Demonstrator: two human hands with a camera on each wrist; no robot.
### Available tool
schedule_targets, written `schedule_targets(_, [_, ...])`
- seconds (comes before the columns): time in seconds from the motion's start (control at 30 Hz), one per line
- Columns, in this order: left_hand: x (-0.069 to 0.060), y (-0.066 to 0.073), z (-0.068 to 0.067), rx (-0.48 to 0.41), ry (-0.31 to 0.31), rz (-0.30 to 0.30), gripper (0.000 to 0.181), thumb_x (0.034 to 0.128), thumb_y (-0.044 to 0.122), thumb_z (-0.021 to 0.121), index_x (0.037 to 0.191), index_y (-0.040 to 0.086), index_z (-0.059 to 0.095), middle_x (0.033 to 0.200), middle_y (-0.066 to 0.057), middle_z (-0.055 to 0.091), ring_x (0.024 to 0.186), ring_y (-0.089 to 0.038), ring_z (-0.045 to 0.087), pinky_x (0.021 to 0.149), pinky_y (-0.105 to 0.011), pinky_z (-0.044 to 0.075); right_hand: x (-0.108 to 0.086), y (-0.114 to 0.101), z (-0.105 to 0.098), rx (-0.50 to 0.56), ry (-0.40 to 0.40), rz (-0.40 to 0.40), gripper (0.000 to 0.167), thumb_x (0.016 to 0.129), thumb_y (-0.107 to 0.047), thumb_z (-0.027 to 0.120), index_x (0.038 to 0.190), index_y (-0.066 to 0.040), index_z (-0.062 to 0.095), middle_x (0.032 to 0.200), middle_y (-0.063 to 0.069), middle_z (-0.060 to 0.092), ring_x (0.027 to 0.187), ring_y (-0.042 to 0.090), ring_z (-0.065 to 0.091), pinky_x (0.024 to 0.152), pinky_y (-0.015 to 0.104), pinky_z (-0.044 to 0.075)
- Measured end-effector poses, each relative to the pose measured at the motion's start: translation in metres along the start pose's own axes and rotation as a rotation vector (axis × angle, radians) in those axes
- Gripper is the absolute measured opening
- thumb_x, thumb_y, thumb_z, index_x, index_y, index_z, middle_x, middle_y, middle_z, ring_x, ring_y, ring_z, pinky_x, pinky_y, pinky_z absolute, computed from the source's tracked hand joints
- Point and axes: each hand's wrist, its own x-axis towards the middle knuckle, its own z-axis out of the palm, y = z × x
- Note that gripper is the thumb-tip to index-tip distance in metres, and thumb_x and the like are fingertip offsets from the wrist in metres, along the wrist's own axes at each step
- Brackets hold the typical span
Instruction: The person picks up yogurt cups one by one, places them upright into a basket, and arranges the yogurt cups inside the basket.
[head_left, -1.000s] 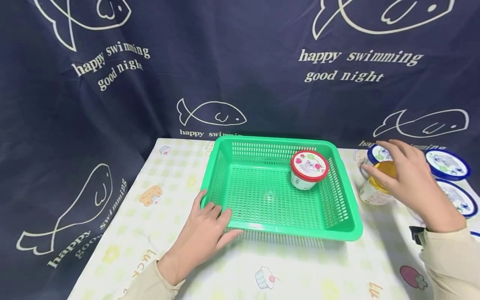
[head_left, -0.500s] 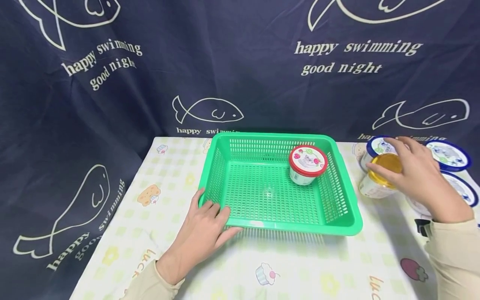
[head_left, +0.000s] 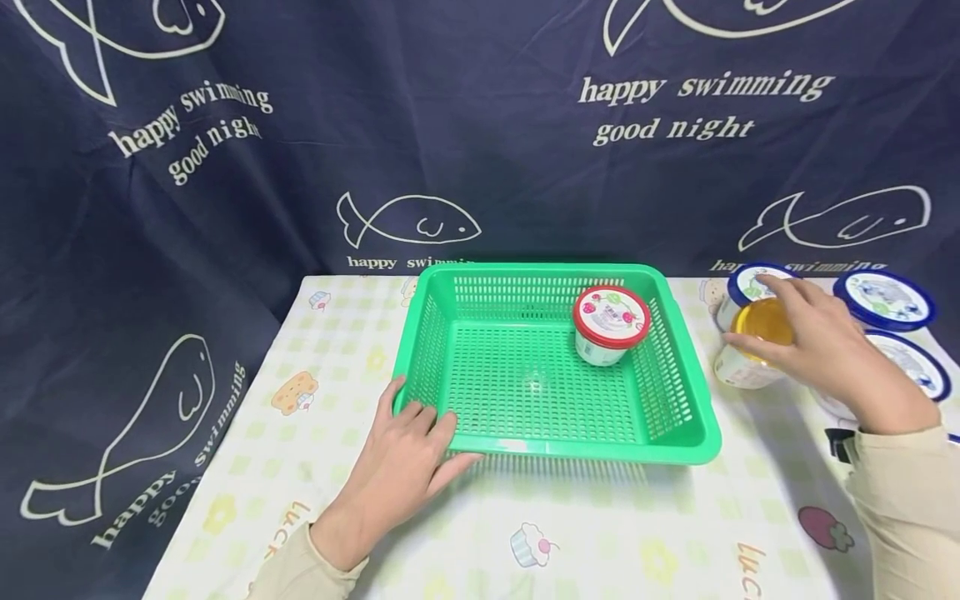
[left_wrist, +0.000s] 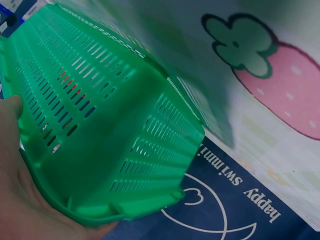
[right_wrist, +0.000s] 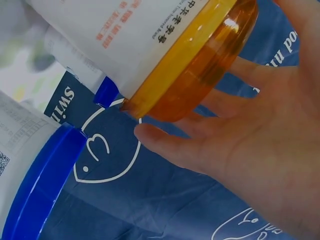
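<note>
In the head view my left hand (head_left: 405,450) grips the near left corner of a green plastic basket (head_left: 577,452). Its fingers go over the rim, and the left wrist view shows the basket wall (left_wrist: 95,165) close to that hand. Inside the basket stands a red-lidded tub (head_left: 611,325). My right hand (head_left: 832,350) is spread around the amber lid of a white tub (head_left: 742,367), just right of the basket. From the right wrist view, the fingers (right_wrist: 205,145) look fairly straight, and some tips are hidden behind the amber lid (right_wrist: 200,75).
Several blue-lidded tubs, among them one at the back (head_left: 885,300) and one nearer (head_left: 911,367), crowd around the right hand. A dark blue curtain (head_left: 525,167) with fish drawings hangs behind the table. The patterned tablecloth (head_left: 600,533) covers the tabletop.
The head view has shifted slightly. My right hand moves a little about the amber lid, while the tub stays in about the same place. My left hand and the basket hold still.
</note>
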Motion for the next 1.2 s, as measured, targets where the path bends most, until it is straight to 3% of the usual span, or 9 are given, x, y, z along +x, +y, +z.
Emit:
schedule_targets(0.5, [0.0003,0.0003,-0.001,0.003,0.008,0.001,0.052,0.0995,0.059,0.039,0.081,0.013,0.054,0.064,0.0,0.054,0.065,-0.024,0.056,0.109,-0.064,0.031,0.0,-0.0006,0.0016,-0.057,-0.081,-0.001,0.08,0.088,-0.044,0.071,0.141,0.006,0.039,0.134,0.043,0.036,0.108,0.062,0.035,0.084,0.067,0.032])
schedule_targets(0.7, [-0.0001,0.0004,-0.0003,0.005,0.017,0.003,0.051,0.0992,0.058,0.04,0.079,0.013,0.053,0.064,0.001,0.052,0.064,-0.023,0.055,0.109,-0.064,0.031,-0.0004,-0.0011,0.0038,-0.071,-0.068,-0.019,0.072,0.087,-0.043,0.072,0.134,0.005,0.046,0.131,0.041,0.04,0.105,0.059,0.039,0.08,0.065,0.036])
schedule_targets(1.2, [-0.0004,0.0005,0.0,-0.006,0.015,0.0,0.051,0.0997,0.058,0.041,0.079,0.014,0.054,0.064,0.0,0.053,0.063,-0.022,0.055,0.109,-0.064,0.03,0.0,-0.0012,0.0054,-0.076,-0.069,-0.013,0.075,0.085,-0.045,0.075,0.134,0.004,0.047,0.132,0.04,0.039,0.106,0.059,0.039,0.082,0.066,0.037])
